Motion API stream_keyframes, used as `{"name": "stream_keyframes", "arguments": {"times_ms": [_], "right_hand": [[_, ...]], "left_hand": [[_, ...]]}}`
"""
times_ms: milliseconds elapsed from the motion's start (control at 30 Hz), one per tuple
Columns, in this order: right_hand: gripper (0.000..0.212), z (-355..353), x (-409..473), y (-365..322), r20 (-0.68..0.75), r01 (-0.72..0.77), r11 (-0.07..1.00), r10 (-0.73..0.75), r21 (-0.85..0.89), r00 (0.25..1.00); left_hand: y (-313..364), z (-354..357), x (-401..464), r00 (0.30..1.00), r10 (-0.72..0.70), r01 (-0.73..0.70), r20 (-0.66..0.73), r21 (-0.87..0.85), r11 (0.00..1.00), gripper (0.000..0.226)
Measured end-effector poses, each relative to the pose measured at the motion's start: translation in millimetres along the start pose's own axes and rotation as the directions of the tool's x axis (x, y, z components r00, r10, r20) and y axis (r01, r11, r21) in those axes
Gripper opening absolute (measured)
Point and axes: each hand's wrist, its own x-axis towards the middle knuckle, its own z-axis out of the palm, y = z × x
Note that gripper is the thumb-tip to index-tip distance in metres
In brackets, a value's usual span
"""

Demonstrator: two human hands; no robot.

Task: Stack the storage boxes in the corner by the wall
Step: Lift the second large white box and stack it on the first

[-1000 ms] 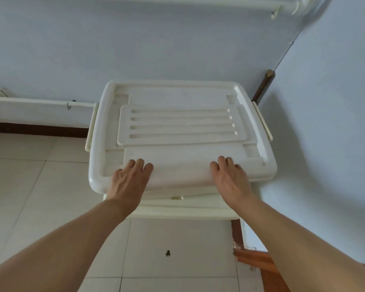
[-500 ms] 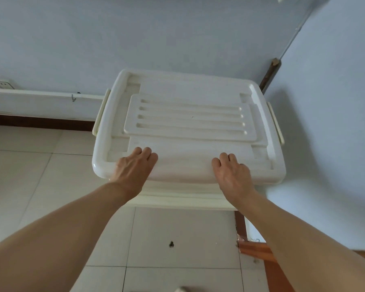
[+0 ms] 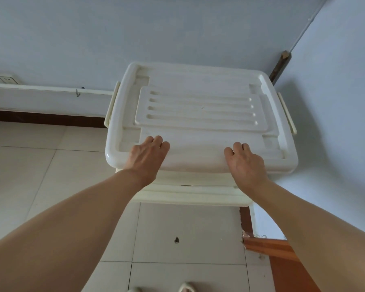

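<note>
The upper storage box (image 3: 200,114), white with a ribbed lid, is seen set on top of a lower storage box (image 3: 190,191), of which only the front rim shows beneath it. The stack is placed in the corner, with the back wall (image 3: 135,39) behind and the side wall (image 3: 335,102) just beside its right edge. The left hand (image 3: 149,159) and the right hand (image 3: 246,163) are laid on the near edge of the lid, fingers stretched forward and resting flat rather than curled round anything (the thumbs are hidden, so a hold under the rim cannot be ruled out). The stacking is judged nearly done: the upper box is carried by the lower one, though it is set further back than the lower rim. What is left is probably a final squaring and letting go. Whether more boxes wait elsewhere cannot be told.
</note>
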Motion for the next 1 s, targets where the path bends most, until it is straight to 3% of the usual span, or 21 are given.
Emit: {"name": "stream_keyframes", "arguments": {"times_ms": [400,667,767,1000], "right_hand": [[0.054,-3.0,4.3,-13.1,0.079,-0.009,1.0,0.007,0.022,0.997],[0.051,-12.5,5.8,-33.2,-0.026,-0.013,1.0,0.013,0.002,1.0],[0.053,-10.2,5.0,-33.9,0.041,0.014,0.998,-0.016,0.062,0.999],[0.045,-11.9,2.2,-19.3,0.14,0.013,1.0,-0.012,-0.001,0.99]], "left_hand": [[-10.1,-3.1,-4.5,0.999,-0.013,0.013,0.035,0.015,1.0,0.042],[-29.9,-4.4,-6.2,0.997,-0.033,0.027,0.071,0.077,0.997,0.045],[-28.2,-4.0,-8.1,0.996,-0.044,0.037,0.077,0.089,0.995,0.043],[-14.0,-4.0,-7.4,0.997,-0.047,0.042,0.066,0.08,0.996,0.041]]}}
